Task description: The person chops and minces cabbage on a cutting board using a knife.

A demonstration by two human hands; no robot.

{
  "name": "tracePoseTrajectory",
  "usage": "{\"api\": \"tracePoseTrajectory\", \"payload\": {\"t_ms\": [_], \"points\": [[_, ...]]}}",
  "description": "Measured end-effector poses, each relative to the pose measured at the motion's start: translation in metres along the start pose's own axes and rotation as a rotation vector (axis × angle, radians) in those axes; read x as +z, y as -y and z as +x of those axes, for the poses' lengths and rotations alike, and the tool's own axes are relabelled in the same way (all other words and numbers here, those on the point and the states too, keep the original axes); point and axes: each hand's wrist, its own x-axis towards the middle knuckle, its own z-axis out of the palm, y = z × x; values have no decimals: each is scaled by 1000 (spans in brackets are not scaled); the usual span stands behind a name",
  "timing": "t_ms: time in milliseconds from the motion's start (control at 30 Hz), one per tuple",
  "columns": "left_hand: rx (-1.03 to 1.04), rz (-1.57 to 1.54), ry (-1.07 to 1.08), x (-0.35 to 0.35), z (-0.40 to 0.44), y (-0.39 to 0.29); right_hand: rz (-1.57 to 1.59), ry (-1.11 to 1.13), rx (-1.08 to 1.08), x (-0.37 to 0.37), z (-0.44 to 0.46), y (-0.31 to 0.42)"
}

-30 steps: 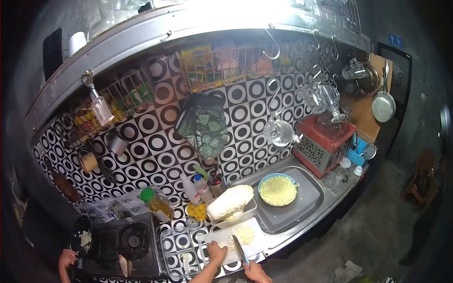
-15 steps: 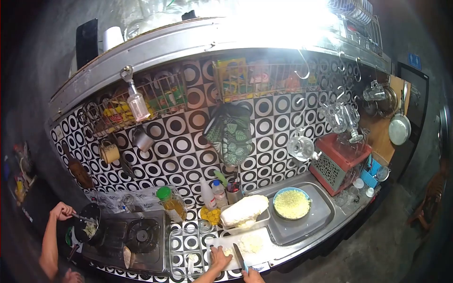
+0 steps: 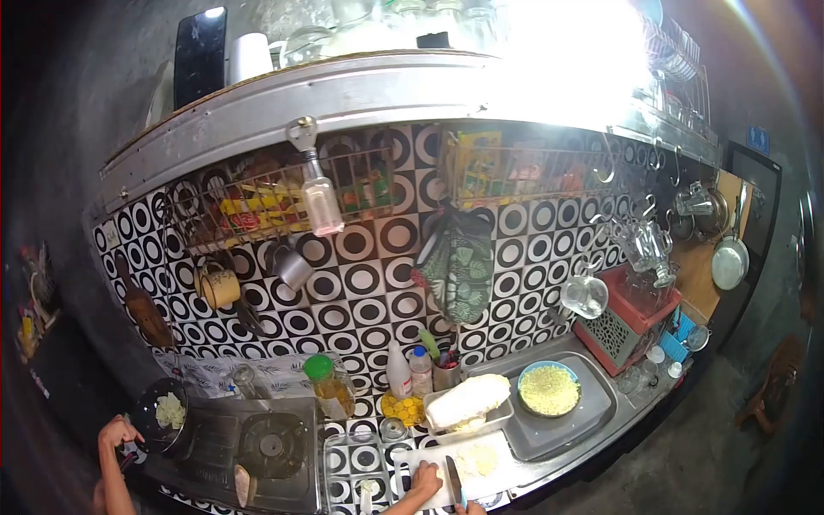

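Observation:
My right hand (image 3: pixel 469 509) holds a kitchen knife (image 3: pixel 453 482) by its blue handle, at the bottom edge of the view. The blade rests over a white cutting board (image 3: pixel 410 463). Beside it on the left, my left hand (image 3: pixel 425 481) presses down with bent fingers on a small pale piece of food, mostly hidden beneath them. Chopped pale bits (image 3: pixel 478 461) lie on the board to the right of the blade. Just behind the board, a large pale chunk of food (image 3: pixel 468 402) sits in a plastic container (image 3: pixel 463 433).
A bowl of chopped yellowish bits (image 3: pixel 549 390) stands on the grey sink tray (image 3: pixel 596 408). At far left another person's hand (image 3: pixel 118 431) is at the handle of a black pan (image 3: pixel 154 438) beside the stove (image 3: pixel 275 455). Bottles (image 3: pixel 421 373) and a green-lidded jar (image 3: pixel 330 390) line the wall.
The view has shifted, so the scene sits further right. My left-hand fingers are more bent and nearer the blade. The other person's hand has moved from a utensil in the pan to the pan's handle.

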Motion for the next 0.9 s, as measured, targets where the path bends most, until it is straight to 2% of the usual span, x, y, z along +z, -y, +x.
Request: {"api": "tracePoseTrajectory", "payload": {"t_ms": [33, 167, 233, 300, 367, 467, 500, 533, 600, 633, 667, 700, 733, 767, 833, 900], "points": [[70, -8, 25, -3, 1, 5, -29, 8, 0, 4, 6, -1], [102, -46, 47, -21, -9, 4, 55, 35, 59, 3, 17, 13], [18, -27, -71, -13, -13, 12, 72, -71, 52, 8, 16, 15], [-22, -25, -43, -4, -9, 19, 85, -74, 81, 15, 17, 13], [-21, -29, -21, 4, -4, 23, -40, -145, 75, 27, 17, 3], [1, -46, 28, -2, -2, 12, -48, -50, 183, 4, 17, 32], [69, -80, -17, 2, -4, 14, -49, 10, 252, 7, 5, 26], [181, -60, 7, 8, 2, 22, 50, -25, 246, 26, 14, -6], [179, -87, 2, 4, 3, 15, 52, -115, 302, 0, -4, 50], [251, -100, -40, 5, 3, 16, 34, -43, 358, -12, -8, 65], [296, -100, -30, -2, 2, 15, 37, -216, 285, 3, -11, 44], [290, -119, -38, -4, -1, 15, -1, -308, 217, 1, -11, 50], [305, -138, -126, -2, -4, 17, 102, -220, 277, -9, -18, 51], [262, -130, -132, -24, -15, 1, 86, -236, 289, -13, -22, 55], [200, -187, -67, -37, -26, -3, 133, -287, 247, -14, -29, 52], [158, -153, -41, -29, -32, 1, 112, -193, 339, -19, -35, 59]]}}
